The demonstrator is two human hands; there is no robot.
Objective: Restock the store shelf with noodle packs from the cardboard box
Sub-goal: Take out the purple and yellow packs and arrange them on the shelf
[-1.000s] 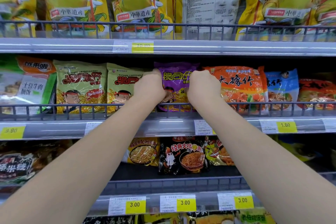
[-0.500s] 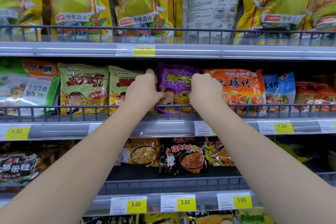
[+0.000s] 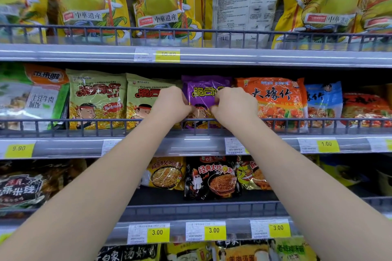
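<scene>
A purple noodle pack stands upright on the middle shelf, behind its grey wire rail. My left hand pinches the pack's left side and my right hand pinches its right side, fingertips close together over the pack's front. Two green noodle packs stand to its left and an orange pack to its right. The cardboard box is out of view.
Tall yellow bags fill the top shelf. A black noodle pack and neighbours sit on the lower shelf. Yellow price tags line the shelf edges. A blue pack stands right of the orange one.
Both hands have closed in from the pack's outer edges toward its front centre. The purple pack sits a little more upright between the green and orange packs.
</scene>
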